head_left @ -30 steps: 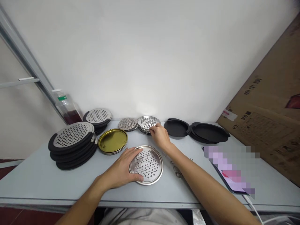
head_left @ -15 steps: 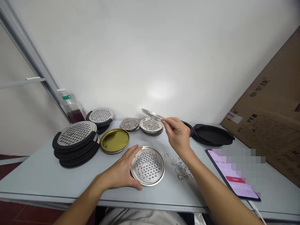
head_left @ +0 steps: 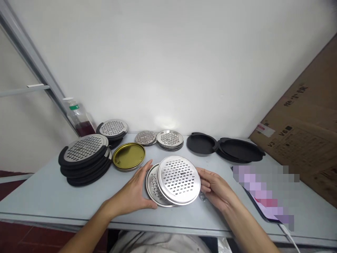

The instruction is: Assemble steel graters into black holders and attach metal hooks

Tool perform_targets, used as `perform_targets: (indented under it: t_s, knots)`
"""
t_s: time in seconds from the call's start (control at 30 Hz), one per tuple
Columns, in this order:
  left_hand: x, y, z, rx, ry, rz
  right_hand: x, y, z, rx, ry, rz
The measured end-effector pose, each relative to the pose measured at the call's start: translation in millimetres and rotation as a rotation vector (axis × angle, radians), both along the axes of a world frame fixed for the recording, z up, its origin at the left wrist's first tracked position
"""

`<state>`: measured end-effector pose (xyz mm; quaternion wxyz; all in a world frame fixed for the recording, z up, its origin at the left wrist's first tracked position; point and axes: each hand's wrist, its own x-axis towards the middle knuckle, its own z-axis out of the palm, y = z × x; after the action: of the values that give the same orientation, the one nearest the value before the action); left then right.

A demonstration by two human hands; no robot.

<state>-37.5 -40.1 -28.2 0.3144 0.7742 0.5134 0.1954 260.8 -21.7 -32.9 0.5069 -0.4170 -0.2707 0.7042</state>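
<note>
Head | cardboard box (head_left: 306,130) — "V6" printed | right hand (head_left: 217,189) — holding perforated disc (head_left: 179,180)

The upper disc (head_left: 179,180) overlaps the lower disc (head_left: 153,186), perhaps touching it, left of the phone (head_left: 259,198).

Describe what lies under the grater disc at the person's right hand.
Beneath the upper grater disc, a second perforated disc shows its left side and lower rim; the upper one covers the rest.
</note>
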Motion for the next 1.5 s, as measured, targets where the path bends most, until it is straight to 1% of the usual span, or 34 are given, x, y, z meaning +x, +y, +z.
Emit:
perform_targets:
  t_s: [0.13, 0.27, 0.37, 0.43, 0.5, 0.63, 0.8, 0.9, 1.03, 1.1, 1.23, 1.3, 1.37, 1.43, 1.5]
  knots:
    - [-0.3, 0.0, -4.3, 0.002, -0.047, 0.004, -11.6, 1.0, 0.8, -0.022, -0.027, 0.007]
    - [0.5, 1.1, -8.9, 0.03, -0.06, 0.018, -23.0, 5.6, 0.4, 0.011, -0.126, 0.026]
    - [0.9, 1.1, -8.7, 0.049, -0.052, 0.008, -26.6, 7.7, -2.1, 0.043, -0.201, 0.064]
    - [1.0, 0.9, -7.6, 0.054, -0.041, 0.002, -26.2, 7.3, -3.7, 0.066, -0.315, 0.076]
    - [0.9, 0.7, -6.4, 0.051, -0.026, 0.006, -24.4, 5.9, -4.6, 0.096, -0.496, 0.057]
    - [0.1, 0.9, -6.0, 0.058, -0.012, 0.005, -19.7, 1.8, -3.6, 0.236, -0.834, 0.018]
    - [-1.1, 2.7, -8.6, 0.104, -0.011, -0.024, -16.0, -5.3, -2.4, 0.453, -1.126, 0.021]
    - [-2.0, 3.3, -11.1, 0.116, -0.006, -0.039, -16.2, -9.1, -3.9, 0.553, -1.202, 0.031]
    - [-2.6, 3.9, -13.5, 0.123, 0.026, -0.045, -16.4, -13.4, -7.8, 0.621, -1.264, 0.093]
    - [-2.5, 4.5, -13.9, 0.129, 0.044, -0.053, -15.6, -16.3, -9.7, 0.66, -1.314, 0.093]
    - [-2.4, 4.9, -14.1, 0.134, 0.086, -0.068, -13.3, -23.6, -11.1, 0.832, -1.432, 0.08]
    - [-2.6, 4.3, -14.0, 0.14, 0.104, -0.08, -12.3, -27.1, -10.6, 0.934, -1.488, 0.136]
    - [-2.6, 3.6, -13.7, 0.15, 0.118, -0.1, -11.5, -29.7, -10.2, 0.99, -1.522, 0.232]
    - [-2.4, 3.1, -13.4, 0.157, 0.135, -0.116, -11.1, -30.9, -10.5, 0.982, -1.526, 0.331]
    - [-1.9, 2.8, -13.4, 0.163, 0.154, -0.12, -10.9, -30.9, -11.5, 0.93, -1.516, 0.396]
